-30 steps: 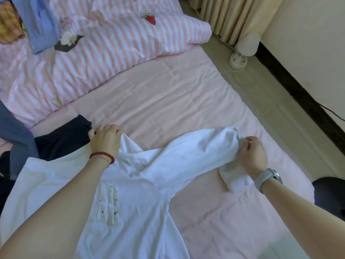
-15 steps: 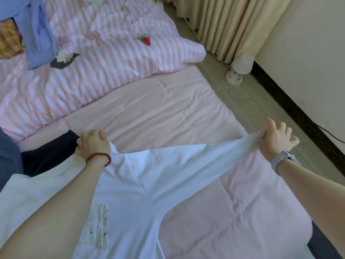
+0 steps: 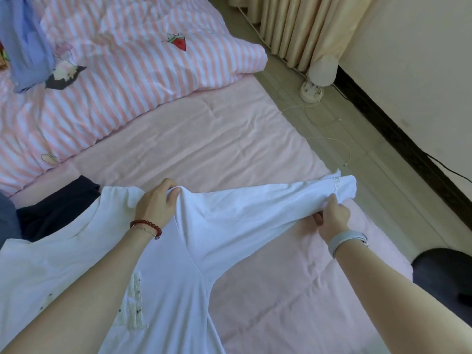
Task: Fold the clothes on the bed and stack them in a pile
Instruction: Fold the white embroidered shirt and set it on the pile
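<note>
A white long-sleeved shirt point(image 3: 178, 264) lies spread over the near part of the pink bed sheet point(image 3: 204, 149). My left hand point(image 3: 157, 203) grips the shirt at the shoulder, the cloth bunched under its fingers. My right hand point(image 3: 332, 218) pinches the sleeve point(image 3: 268, 200) near its cuff, which points toward the bed's right edge. The sleeve stretches between both hands, slightly raised. A dark navy garment point(image 3: 58, 203) lies partly under the shirt at the left.
A pink-and-white striped duvet point(image 3: 127, 72) covers the far half of the bed, with a blue garment point(image 3: 25, 44) on it at top left. Right of the bed are tiled floor, a white cable point(image 3: 329, 139), beige curtains point(image 3: 293, 26) and a dark object point(image 3: 444, 274).
My right hand has come back in from the bed's edge with the sleeve end, and the cuff now sticks out past its fingers. My left hand has shifted right along the shoulder.
</note>
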Tool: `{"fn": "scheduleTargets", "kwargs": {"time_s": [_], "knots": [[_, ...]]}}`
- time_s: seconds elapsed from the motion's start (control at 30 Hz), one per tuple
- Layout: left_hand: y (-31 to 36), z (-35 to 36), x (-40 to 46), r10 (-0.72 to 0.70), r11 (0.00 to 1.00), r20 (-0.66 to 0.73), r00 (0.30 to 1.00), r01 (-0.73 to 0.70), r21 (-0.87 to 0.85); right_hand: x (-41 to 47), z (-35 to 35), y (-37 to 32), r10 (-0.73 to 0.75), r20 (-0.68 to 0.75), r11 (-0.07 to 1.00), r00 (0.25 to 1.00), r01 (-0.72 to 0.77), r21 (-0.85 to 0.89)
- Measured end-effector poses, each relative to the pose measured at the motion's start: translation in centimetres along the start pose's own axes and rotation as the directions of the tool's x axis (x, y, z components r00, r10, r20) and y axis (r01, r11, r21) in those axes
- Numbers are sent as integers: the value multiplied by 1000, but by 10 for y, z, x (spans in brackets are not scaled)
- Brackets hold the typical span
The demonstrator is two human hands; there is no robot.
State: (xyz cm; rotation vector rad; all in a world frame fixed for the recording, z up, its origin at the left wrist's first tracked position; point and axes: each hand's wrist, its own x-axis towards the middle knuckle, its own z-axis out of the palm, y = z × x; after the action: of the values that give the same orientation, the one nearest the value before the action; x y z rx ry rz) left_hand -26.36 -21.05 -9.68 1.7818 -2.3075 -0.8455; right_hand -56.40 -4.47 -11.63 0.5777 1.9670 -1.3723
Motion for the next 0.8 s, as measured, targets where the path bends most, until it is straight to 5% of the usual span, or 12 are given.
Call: {"fn": "scheduleTargets", "kwargs": {"time_s": [0.13, 0.27, 0.4, 0.47, 0.53, 0.67, 0.8], "knots": [[20, 1, 4, -27, 997, -164, 986, 15, -75, 13, -5, -31, 83, 50, 966, 995, -93, 241], [34, -3, 8, -81, 991, -341, 937, 37, -131, 23, -4, -58, -170, 40, 954, 985, 154, 258], [46, 14, 15, -58, 991, -374, 926, 98, 90, 42, -8, -71, -409, -58, 910, 911, 411, 45], [52, 28, 14, -143, 956, -283, 948, 206, 206, 53, -12, -68, -318, 3, 945, 948, 317, -85], [66, 40, 14, -188, 936, -166, 968, 227, 268, 60, -15, -60, -64, 99, 990, 993, 76, -121], [104, 68, 17, 34, 919, 47, 998, -50, 391, 67, -25, -44, 151, 118, 988, 981, -155, 25], [142, 89, 34, 87, 962, 213, 973, -138, 235, 74, -29, -49, 220, 125, 971, 967, -230, 67]]}}
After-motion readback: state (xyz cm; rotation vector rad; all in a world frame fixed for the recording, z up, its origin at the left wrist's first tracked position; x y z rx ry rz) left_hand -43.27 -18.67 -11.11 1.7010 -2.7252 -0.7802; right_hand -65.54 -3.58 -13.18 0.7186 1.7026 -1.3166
